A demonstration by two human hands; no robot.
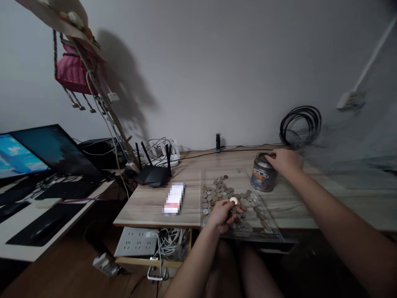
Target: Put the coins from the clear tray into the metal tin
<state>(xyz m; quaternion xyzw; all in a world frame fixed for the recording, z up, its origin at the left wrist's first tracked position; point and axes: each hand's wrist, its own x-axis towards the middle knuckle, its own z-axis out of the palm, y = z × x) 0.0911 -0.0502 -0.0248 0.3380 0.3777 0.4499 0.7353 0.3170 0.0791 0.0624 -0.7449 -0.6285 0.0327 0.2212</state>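
Many coins [218,190] lie spread over a clear plastic sheet or tray [276,229] at the desk's front edge. Above them, my left hand [222,215] pinches a bright, shiny coin [233,200] between thumb and finger. Further right stands a round metal tin [263,176] with a coloured label. At its top rim is my right hand [283,161], fingers closed together over the opening. Whatever those fingers hold, if anything, is hidden from this angle.
Left of the coins lies a phone [174,199], with a black router [153,176] behind it. An open drawer [149,261] holds a power strip and cables. A coiled black cable [300,124] rests against the wall. Laptops [58,153] stand on the left desk.
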